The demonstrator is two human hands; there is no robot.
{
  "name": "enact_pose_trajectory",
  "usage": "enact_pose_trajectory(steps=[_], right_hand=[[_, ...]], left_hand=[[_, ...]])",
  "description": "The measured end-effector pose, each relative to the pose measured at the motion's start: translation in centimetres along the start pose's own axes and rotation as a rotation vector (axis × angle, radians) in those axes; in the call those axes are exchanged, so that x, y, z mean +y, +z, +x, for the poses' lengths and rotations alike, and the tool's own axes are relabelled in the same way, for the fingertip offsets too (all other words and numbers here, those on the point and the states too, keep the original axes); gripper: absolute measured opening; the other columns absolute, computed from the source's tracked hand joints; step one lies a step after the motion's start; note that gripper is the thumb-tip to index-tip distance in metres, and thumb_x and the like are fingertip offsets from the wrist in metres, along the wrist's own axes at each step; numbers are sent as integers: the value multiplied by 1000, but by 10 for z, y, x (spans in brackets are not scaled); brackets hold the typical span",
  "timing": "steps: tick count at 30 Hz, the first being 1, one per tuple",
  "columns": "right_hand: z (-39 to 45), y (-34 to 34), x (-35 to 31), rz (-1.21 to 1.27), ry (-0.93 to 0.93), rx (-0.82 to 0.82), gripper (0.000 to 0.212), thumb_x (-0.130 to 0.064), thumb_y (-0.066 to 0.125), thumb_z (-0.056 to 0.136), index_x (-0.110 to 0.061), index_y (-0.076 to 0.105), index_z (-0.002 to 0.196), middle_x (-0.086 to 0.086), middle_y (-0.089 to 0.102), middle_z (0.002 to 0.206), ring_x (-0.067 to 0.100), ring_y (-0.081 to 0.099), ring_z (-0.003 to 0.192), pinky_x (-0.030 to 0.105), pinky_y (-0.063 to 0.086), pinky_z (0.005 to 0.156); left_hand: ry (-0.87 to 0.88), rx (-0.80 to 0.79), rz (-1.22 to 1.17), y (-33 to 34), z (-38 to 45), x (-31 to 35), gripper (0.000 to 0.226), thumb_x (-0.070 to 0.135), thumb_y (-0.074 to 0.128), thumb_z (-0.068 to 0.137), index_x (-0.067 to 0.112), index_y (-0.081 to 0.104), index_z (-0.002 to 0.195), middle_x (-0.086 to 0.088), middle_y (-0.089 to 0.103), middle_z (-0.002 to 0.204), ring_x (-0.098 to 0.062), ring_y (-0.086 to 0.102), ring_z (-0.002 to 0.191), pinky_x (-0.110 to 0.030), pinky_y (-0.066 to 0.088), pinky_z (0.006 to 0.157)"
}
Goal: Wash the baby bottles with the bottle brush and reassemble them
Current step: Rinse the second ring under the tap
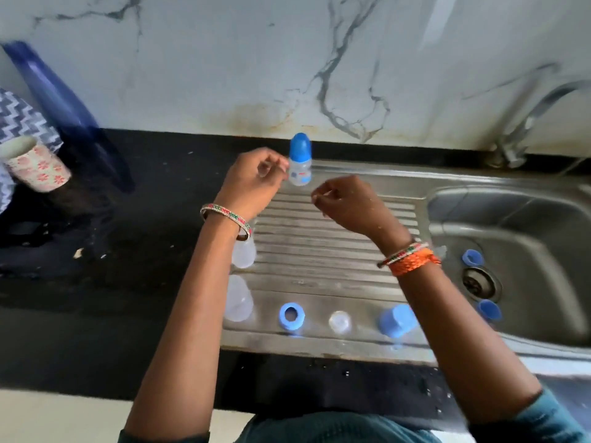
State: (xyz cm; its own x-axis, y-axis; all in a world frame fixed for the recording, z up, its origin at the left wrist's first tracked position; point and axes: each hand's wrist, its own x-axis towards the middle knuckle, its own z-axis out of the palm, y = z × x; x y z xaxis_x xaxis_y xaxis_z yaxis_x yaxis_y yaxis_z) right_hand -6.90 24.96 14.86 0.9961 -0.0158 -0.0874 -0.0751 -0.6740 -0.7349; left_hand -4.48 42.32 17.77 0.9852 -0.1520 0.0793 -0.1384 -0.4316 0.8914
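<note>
Closest to the edge of the steel drainboard [319,342] there's a row of loose parts: a clear bottle body [238,298] lying at the left, then a blue screw ring [291,315], a clear nipple [340,321] and a blue cap [396,320]. Another clear bottle [244,252] sits just behind, partly under the left arm. Two more blue pieces [472,258] are down in the sink basin [543,225] by the drain. Further back, the right hand [343,199] hovers with fingers loosely curled, holding nothing I can see. The left hand [256,177] looks the same, fingertips right beside the assembled baby bottle [300,161] standing upright; can't tell if they touch. Paper cup [35,164] sits far left on the black tabletop [144,219].
</note>
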Motion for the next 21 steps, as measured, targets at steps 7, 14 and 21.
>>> enact_pose_trajectory(steps=[7,14,21], right_hand=[[-26,-132,193,-75,386,87,19,-13,56,90,-11,69,78,18,72,80,31,71,77,37,58,70],[-1,-161,398,-399,494,-63,23,-17,59,88,-3,71,103,19,67,113,36,61,108,34,46,88],[29,-127,476,-500,345,-309,46,-30,66,87,-8,48,123,20,34,132,40,53,110,43,47,90]], left_hand=[[-159,-469,-315,203,21,57,27,9,44,97,23,58,78,6,66,74,-5,60,61,-21,45,55],[-520,-556,-271,415,40,51,24,18,46,98,22,52,75,4,58,73,-6,52,58,-19,37,55],[-734,-351,-311,487,50,25,21,12,51,94,20,57,76,0,61,73,-11,55,60,-22,41,60]])
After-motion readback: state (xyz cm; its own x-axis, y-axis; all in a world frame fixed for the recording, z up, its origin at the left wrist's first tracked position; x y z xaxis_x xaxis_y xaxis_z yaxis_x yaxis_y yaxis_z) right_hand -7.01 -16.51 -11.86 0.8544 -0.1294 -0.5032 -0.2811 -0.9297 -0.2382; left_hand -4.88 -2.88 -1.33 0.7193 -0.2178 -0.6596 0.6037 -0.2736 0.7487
